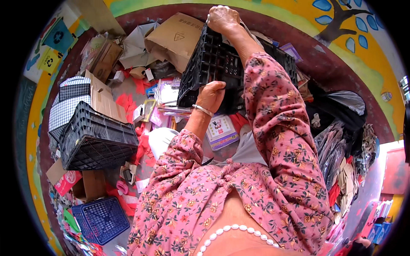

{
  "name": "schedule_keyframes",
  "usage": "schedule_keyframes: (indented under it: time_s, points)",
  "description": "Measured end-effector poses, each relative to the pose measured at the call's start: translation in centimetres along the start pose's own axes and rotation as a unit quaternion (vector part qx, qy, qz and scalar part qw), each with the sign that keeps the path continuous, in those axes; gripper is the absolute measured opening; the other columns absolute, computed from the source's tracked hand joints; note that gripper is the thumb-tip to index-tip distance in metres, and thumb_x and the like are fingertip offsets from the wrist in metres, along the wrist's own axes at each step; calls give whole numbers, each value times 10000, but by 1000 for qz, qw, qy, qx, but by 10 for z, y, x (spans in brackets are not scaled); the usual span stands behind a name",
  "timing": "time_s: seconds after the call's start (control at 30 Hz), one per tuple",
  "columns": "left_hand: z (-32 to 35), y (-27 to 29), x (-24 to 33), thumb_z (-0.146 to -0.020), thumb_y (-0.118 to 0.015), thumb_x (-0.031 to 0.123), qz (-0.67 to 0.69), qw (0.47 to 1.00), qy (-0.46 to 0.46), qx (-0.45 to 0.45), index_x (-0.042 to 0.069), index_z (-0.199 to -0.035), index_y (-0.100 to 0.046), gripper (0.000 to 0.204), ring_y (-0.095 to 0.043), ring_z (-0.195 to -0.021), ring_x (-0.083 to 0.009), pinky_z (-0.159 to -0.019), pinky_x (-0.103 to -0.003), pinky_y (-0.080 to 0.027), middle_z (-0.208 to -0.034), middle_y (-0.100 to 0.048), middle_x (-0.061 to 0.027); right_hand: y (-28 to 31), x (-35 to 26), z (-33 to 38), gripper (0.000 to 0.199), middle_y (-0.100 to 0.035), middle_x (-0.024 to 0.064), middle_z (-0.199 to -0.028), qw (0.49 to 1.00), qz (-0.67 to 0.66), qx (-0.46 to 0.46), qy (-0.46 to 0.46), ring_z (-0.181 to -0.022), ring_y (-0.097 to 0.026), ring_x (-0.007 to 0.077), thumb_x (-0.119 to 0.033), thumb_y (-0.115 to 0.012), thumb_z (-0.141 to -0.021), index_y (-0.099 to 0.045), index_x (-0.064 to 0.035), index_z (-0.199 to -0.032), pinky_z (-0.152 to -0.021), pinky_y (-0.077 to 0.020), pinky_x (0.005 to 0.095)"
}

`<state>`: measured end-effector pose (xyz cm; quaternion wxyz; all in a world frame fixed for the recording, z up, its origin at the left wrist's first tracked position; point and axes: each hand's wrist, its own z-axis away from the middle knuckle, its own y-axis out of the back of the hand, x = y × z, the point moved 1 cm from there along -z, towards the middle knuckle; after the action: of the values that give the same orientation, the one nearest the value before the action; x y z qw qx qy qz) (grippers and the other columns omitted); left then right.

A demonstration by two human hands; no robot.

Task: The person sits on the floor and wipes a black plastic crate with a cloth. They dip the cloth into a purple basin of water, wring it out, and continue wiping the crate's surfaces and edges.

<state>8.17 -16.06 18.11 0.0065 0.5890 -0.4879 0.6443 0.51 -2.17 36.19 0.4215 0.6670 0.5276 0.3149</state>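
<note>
A black plastic crate point(205, 57) stands tilted in front of me, held by both hands. My left hand point(210, 97) is closed round its near lower edge, with a pale bangle on the wrist. Farther up, my right hand point(224, 19) grips the crate's far top corner in a fist. The crate's inside is dark, and its contents, if any, cannot be made out. Just below it, near my left hand, lies a purple and white booklet point(222, 131). Beside the crate's left side is a pile of books and papers point(168, 96).
A second black crate point(98, 138) lies tilted at the left, with a blue basket point(101, 219) nearer me. A large cardboard box point(177, 38) leans behind. Black bags point(341, 106) and bundled plastic point(331, 145) crowd the right. Red scraps point(127, 106) litter the floor.
</note>
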Motion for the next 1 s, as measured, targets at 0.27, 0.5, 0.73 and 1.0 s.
schedule_keyframes:
  time_s: [0.27, 0.5, 0.73, 1.0]
  points:
    - [-4, -1, 9, -738, -577, -52, 61, 998, -5, 15, -28, -757, -633, 63, -575, -724, -114, -691, -220, -449, -738, -620, -49, -9, 11, 63, 276, -596, 52, -977, 972, -111, 101, 180, -948, -552, 260, -56, -581, -649, -649, -99, -913, -801, -444, 384]
    - [-11, -24, 13, -686, -556, -22, 194, 981, 3, 5, -19, -811, -613, 137, -538, -984, -191, -923, -357, -379, -982, -596, -94, 4, 3, 127, 142, -625, 17, -879, 932, -211, 112, 273, -880, -555, 226, -75, -602, -633, -618, -78, -773, -800, -443, 334]
    - [-8, -5, 15, -647, -543, -95, 145, 989, 1, 2, 8, -1102, -534, 466, -516, -1053, -205, -940, -346, -387, -1117, -556, -76, -13, 0, 141, 157, -611, -30, -863, 913, -329, 179, 163, -872, -535, 212, -231, -656, -637, -639, -172, -781, -781, -454, 330]
    - [28, -16, 29, -797, -539, 57, -47, 993, 97, -40, -12, -1174, -485, 387, -480, -1142, -243, -974, -384, -370, -1221, -500, -140, -20, -9, 144, 154, -610, -31, -869, 904, -338, 224, 136, -872, -541, 218, -200, -651, -595, -619, -171, -743, -789, -444, 359]
